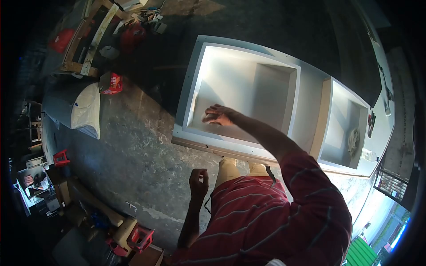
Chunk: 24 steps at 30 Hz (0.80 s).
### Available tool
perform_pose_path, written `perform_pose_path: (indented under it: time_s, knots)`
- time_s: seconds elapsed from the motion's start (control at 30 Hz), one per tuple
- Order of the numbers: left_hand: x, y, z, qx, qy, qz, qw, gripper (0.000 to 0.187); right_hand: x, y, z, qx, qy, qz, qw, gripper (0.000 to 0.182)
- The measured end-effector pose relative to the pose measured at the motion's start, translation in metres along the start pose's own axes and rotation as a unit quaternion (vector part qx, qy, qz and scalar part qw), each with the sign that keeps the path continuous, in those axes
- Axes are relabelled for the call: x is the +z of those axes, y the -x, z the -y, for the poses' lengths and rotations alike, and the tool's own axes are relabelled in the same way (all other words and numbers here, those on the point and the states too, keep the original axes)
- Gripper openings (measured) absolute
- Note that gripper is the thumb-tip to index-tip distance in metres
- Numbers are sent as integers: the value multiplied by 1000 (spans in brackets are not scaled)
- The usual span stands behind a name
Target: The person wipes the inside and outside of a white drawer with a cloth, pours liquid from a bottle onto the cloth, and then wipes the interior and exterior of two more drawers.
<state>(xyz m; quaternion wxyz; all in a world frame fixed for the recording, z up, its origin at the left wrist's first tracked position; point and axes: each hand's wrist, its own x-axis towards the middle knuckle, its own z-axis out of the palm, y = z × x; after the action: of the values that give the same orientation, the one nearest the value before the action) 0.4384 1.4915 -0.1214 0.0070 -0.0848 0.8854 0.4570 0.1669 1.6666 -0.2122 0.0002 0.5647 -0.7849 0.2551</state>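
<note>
A white box (311, 99) runs left to right, right hand (217, 115) inside its left end, grip's hold unclear; left hand (198, 179) hangs outside, loosely curled, contents unclear.

No legible text, label, brand, number or sign. Nearest thing to print: 1 small red-and-brown cardboard box (111, 84) on the grey concrete floor, pale and yellowish marks across its red side. Marks look like packaging print; too small and blurred to read, no letter or numeral certain.
</note>
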Motion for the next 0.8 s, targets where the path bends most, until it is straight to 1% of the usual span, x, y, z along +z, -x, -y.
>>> perform_pose_path:
  time_s: [0.03, 0.07, 0.1, 0.13, 0.17, 0.2, 0.23, 0.27, 0.3, 0.33, 0.37, 0.4, 0.43, 0.47, 0.5, 0.53, 0.57, 0.6, 0.63, 0.67, 0.7, 0.77, 0.8]
  knots:
    - [-8, 9, 9, -1, 1, 2, 1000, 7, -5, 6, -22, -14, 7, 2, 1000, 35]
    - [-16, 18, 17, -29, 2, -13, 999, 7, 2, 14, -60, 83, -68, 3, 994, 32]
    - [-21, 24, 24, -58, 3, -28, 998, 8, -12, 33, -96, 189, -58, -19, 980, 31]
    - [-26, 30, 30, -59, 5, -24, 998, 8, -37, 57, -116, 284, 364, 61, 885, 33]
    - [-31, 34, 35, -72, 5, -26, 997, 8, -58, 81, -140, 537, 132, -143, 821, 37]
    - [-33, 33, 39, -81, 4, -30, 996, 8, -77, 91, -153, 700, -118, -329, 622, 43]
    - [-35, 28, 40, -78, 7, -30, 997, 8, -142, 77, -109, 752, -131, -228, 604, 47]
    - [-36, 22, 38, -68, 21, -34, 997, 8, -117, 113, -145, 704, 80, -172, 684, 39]
    - [-36, 15, 35, -57, 36, -38, 997, 8, -131, 109, -119, 623, 47, -213, 751, 35]
    - [-36, 6, 33, -50, 38, -35, 997, 8, -142, 98, -78, 534, 16, -253, 807, 33]
    - [-33, -10, 29, -20, 61, -25, 998, 8, -131, 92, -57, 455, -171, -378, 788, 26]
    - [-23, -30, 22, 14, 88, -9, 996, 9, -135, 74, -23, 344, 92, -352, 866, 18]
    - [-14, -50, 10, 10, 137, 6, 990, 14, -145, 60, 25, 417, -48, -291, 860, 11]
    - [-2, -70, -7, 5, 185, 32, 982, 22, -122, 58, 32, 415, 24, -138, 899, 14]
    - [13, -92, -32, -3, 324, 58, 944, 44, -127, 42, 91, 475, -318, -306, 761, 20]
    - [22, -111, -68, -54, 389, 103, 914, 56, -70, 52, 96, 311, -639, -422, 562, 22]
    - [41, -124, -78, -97, 475, 133, 865, 56, -72, 33, 128, 390, -363, -398, 747, 25]
    - [55, -134, -103, -121, 548, 176, 809, 55, -81, 22, 159, 342, -257, -376, 822, 39]
    - [67, -141, -126, -149, 612, 212, 747, 54, -72, 17, 171, 355, -75, -398, 843, 49]
    - [84, -144, -123, -141, 604, 233, 749, 53, -85, 26, 171, 392, -129, -405, 816, 55]
    - [101, -146, -124, -166, 606, 227, 744, 50, -89, 45, 155, 372, -75, -379, 844, 57]
    - [126, -143, -136, -159, 602, 287, 728, 47, -100, 81, 144, 376, -112, -340, 855, 53]
    - [138, -138, -143, -163, 597, 314, 720, 45, -107, 99, 145, 384, -101, -356, 846, 53]
